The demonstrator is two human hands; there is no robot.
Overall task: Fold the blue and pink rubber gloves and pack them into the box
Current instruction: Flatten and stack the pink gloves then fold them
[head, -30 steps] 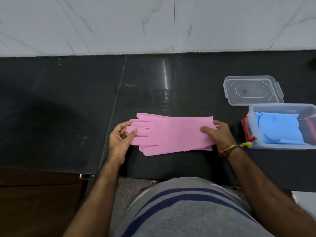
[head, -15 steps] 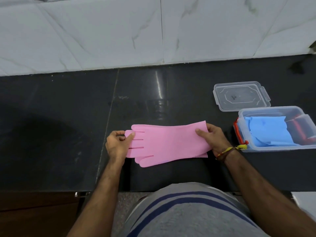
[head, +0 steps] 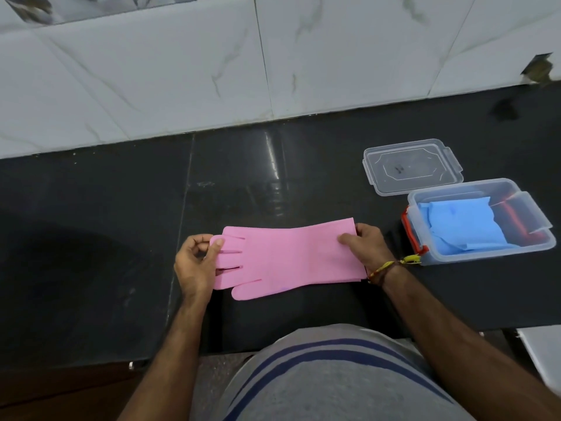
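Note:
The pink rubber gloves (head: 288, 259) lie flat and stacked on the black counter, fingers pointing left, cuff to the right. My left hand (head: 195, 264) pinches the fingertips at the left end. My right hand (head: 368, 247) grips the cuff end, thumb on top. To the right stands the clear plastic box (head: 482, 256) with red clips, and the folded blue gloves (head: 464, 226) lie inside it.
The box's clear lid (head: 411, 167) lies on the black counter (head: 91, 238) just behind the box. A white marble-tiled wall rises along the counter's back edge. My torso in a grey striped shirt is against the counter's front edge.
The pink gloves have been squared up, so the lower glove's fingers no longer stick out. Both hands keep their hold on the ends. The camera has tilted up.

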